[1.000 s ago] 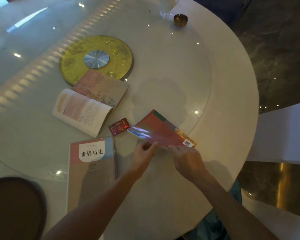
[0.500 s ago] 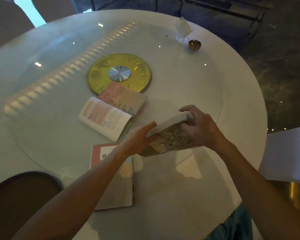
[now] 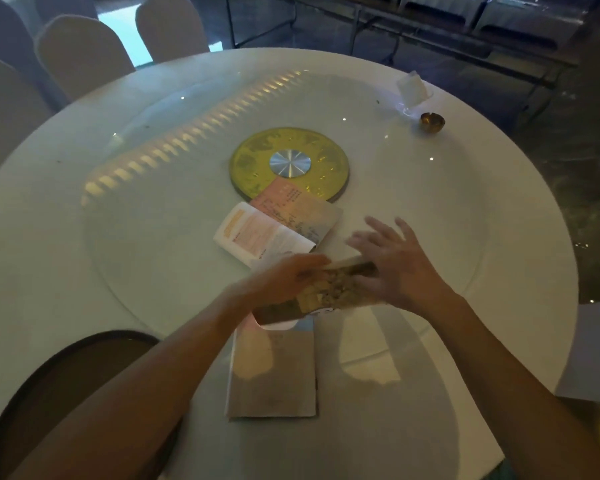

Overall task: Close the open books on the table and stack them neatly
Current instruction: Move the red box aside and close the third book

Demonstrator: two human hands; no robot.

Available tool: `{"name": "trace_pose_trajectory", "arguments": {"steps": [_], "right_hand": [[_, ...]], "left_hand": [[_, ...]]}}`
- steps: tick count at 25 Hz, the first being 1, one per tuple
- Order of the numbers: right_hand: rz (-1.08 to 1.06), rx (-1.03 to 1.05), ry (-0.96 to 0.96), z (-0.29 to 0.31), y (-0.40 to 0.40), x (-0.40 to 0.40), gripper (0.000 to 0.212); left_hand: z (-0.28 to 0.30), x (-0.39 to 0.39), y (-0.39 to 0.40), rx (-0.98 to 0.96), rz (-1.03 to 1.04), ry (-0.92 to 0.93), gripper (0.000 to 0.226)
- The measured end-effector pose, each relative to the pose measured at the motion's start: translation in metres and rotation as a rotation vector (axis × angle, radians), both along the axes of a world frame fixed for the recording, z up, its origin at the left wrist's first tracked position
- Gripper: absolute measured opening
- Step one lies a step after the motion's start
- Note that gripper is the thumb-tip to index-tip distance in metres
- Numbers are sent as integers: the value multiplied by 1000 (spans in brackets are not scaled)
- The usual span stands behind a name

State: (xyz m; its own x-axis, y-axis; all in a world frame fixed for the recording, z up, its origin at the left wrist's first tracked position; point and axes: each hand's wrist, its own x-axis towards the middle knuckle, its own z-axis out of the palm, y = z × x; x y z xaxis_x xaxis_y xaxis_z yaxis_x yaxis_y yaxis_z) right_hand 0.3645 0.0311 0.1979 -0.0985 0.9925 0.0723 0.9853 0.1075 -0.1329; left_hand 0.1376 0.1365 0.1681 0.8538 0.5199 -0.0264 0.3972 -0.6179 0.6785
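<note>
A closed book with a mottled tan cover [image 3: 329,292] hangs tilted above the round white table [image 3: 84,254], its far edge raised. My left hand [image 3: 284,277] grips its left end. My right hand [image 3: 395,265] rests on its right end with fingers spread, blurred by motion. Below it a closed book with a pale grey-pink cover [image 3: 274,372] lies flat near the table's front edge. An open book [image 3: 274,226] with white and pink pages lies beyond the hands, its far corner over the gold disc [image 3: 290,164].
A glass turntable [image 3: 153,188] covers the table's middle. A small brass bowl [image 3: 432,122] and a glass with a napkin [image 3: 413,93] stand at the far right. White-covered chairs [image 3: 80,53] stand behind. A dark chair back [image 3: 77,386] sits at front left.
The red book was lifted off the table, flipped over to its mottled cover and carried left over the closed book. The right hand's fingers have opened out. The camera tilted up.
</note>
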Motion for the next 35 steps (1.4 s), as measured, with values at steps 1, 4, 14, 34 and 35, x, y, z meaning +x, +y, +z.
{"name": "trace_pose_trajectory", "arguments": {"steps": [1, 4, 14, 34, 35], "right_hand": [[25, -141, -41, 6, 9, -15, 51], [-44, -481, 90, 14, 27, -53, 29], [-200, -261, 883, -1, 29, -100, 34], [-898, -367, 862, -184, -61, -162, 37], [-873, -369, 772, -188, -63, -162, 43]], "left_hand": [[9, -4, 6, 121, -47, 57, 21], [31, -17, 22, 332, -94, 143, 20], [-49, -129, 22, -746, 990, -630, 56], [-167, -133, -64, -686, 801, 80, 38], [-173, -133, -68, -627, 810, 108, 36]]}}
